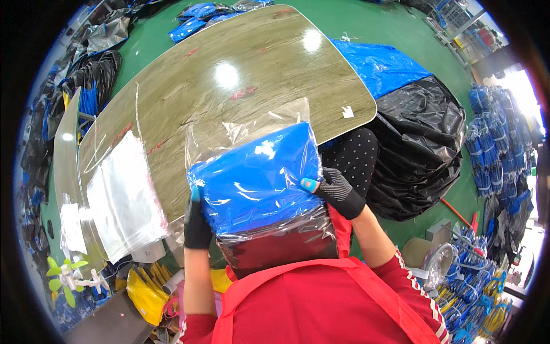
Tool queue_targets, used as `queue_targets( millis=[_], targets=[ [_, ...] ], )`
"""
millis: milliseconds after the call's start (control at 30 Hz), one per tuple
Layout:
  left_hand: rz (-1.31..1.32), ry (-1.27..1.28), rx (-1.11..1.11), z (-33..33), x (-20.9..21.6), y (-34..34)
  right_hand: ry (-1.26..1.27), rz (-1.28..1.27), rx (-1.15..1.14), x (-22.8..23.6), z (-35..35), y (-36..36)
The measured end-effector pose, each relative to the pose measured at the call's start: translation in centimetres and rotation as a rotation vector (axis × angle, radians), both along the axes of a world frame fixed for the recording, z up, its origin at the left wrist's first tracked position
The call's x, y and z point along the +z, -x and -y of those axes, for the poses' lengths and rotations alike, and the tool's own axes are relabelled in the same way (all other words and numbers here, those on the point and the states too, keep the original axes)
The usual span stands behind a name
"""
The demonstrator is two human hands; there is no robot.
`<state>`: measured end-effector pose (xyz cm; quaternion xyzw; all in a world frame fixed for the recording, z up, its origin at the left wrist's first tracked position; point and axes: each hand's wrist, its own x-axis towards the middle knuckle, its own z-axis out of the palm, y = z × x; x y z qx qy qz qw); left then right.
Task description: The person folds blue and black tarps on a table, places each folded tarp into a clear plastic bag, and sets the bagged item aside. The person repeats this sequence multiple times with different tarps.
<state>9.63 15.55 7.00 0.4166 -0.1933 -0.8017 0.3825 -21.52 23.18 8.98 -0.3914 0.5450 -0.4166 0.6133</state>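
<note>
Both of the worker's hands are clamped on one packet. The left hand (199, 222), in a dark glove, grips its left edge with the thumb on the front. The right hand (342, 194), in a black glove with pale stripes, pinches the right edge, thumb pressed on the blue face.

The packet (260, 175) is held up at the near edge of the worktop (275, 60), partly in front of it from where I stand. It is a bright blue folded thing with a dark lower part, all in a clear bag (293, 116) whose loose end juts toward the worktop's middle. The plastic is creased and shiny.

On the worktop's left part, near its close edge, lies a spread of clear bags (123, 198). The top has a wood grain, with red smudges and a small white mark by its right corner.

Just past the worktop's right end sits a big heap of sheeting, blue (389, 66) on the far side and black (421, 149) on the near one. Well off to its right stand tied blue bundles (487, 146). Beyond its far edge, blue packs (195, 22) lie on the green floor (152, 43). Near its left close corner are a small green fan (67, 280) and yellow packs (146, 295).
</note>
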Motion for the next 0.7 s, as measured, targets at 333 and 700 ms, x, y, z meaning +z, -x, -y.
queue_targets(
  millis=[333,700],
  targets=[
    [0.108,0.096,0.025,-8.1,-3.8,-2.0,-0.110,0.000,-0.106,-2.2,-6.8,-2.3],
    [0.318,0.423,-0.500,-5.4,-5.3,-1.5,0.247,-0.161,-0.401,-0.3,-5.4,-1.3]
  ],
)
